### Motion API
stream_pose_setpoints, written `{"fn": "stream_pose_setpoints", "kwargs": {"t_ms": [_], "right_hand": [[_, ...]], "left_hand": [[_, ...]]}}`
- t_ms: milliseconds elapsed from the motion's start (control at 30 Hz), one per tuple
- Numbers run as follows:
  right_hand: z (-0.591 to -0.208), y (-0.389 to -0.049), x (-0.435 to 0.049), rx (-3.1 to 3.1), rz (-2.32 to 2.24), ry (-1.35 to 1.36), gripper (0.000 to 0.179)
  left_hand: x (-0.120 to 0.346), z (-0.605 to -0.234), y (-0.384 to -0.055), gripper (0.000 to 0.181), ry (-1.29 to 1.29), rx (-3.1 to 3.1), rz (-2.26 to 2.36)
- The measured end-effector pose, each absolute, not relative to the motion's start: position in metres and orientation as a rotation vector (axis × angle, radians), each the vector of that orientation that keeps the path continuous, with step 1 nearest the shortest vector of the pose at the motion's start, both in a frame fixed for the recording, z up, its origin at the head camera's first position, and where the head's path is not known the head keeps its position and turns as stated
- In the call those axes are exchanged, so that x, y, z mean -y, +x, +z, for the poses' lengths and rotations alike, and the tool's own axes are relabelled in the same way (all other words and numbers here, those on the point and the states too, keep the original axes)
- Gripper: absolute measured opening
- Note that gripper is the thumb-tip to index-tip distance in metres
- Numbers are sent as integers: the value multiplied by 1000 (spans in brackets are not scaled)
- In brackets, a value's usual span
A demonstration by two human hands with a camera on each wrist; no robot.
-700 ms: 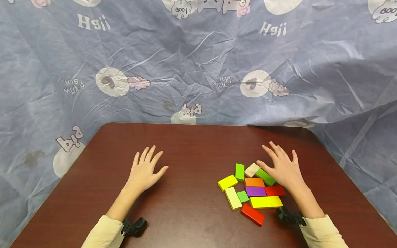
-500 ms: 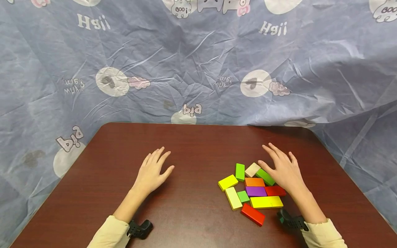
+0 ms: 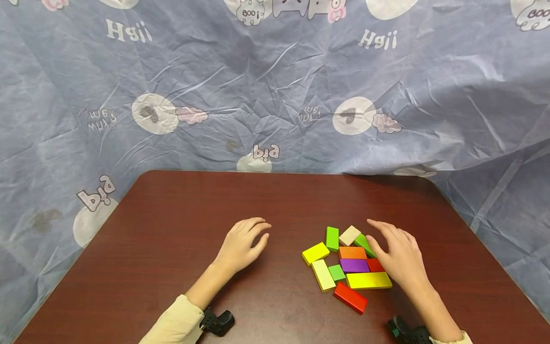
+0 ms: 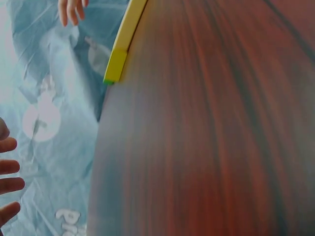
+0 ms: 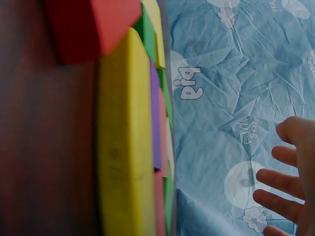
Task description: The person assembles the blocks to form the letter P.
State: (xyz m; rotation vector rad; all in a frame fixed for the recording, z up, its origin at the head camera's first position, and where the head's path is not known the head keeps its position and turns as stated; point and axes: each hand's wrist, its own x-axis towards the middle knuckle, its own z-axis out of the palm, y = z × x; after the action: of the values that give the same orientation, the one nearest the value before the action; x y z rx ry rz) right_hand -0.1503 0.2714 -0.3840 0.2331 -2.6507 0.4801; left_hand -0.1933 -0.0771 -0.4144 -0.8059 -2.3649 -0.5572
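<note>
Several coloured blocks lie in a loose flat cluster right of the table's middle in the head view. Among them are an orange block (image 3: 352,252), a purple block (image 3: 354,265), a long yellow block (image 3: 368,281) and a red block (image 3: 350,297) nearest the front. My right hand (image 3: 401,258) hovers at the cluster's right side, fingers loosely bent, holding nothing; it partly covers a second red block (image 3: 375,265) and a green block (image 3: 363,242). To the left of the blocks, my left hand (image 3: 240,243) is over bare wood with relaxed fingers and nothing in it.
The dark brown table (image 3: 129,267) has rounded far corners. Behind it hangs a wrinkled blue-grey cloth (image 3: 258,86) with printed cartoon shapes. A black wrist camera (image 3: 218,322) is strapped on the left arm, another camera (image 3: 406,330) on the right.
My left hand has moved right toward the blocks, its fingers bending more. My right hand has drawn back slightly toward the front edge. The blocks have stayed in place.
</note>
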Motion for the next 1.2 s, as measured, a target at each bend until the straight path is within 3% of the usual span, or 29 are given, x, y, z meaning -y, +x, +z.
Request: {"fn": "stream_pose_setpoints", "kwargs": {"t_ms": [433,733,967,1200], "right_hand": [[-405,-124,-270,2626,536,304,13],[-416,-111,-276,2709,554,261,6],[-425,-109,-280,2752,536,384,18],[-428,-108,-284,2781,496,441,22]], "left_hand": [[26,-412,-186,32,-1227,2573,-632],[6,-432,-189,41,-1331,2718,-595],[7,-442,-188,50,-1379,2787,-433],[13,-443,-186,44,-1317,2669,-275]]}}
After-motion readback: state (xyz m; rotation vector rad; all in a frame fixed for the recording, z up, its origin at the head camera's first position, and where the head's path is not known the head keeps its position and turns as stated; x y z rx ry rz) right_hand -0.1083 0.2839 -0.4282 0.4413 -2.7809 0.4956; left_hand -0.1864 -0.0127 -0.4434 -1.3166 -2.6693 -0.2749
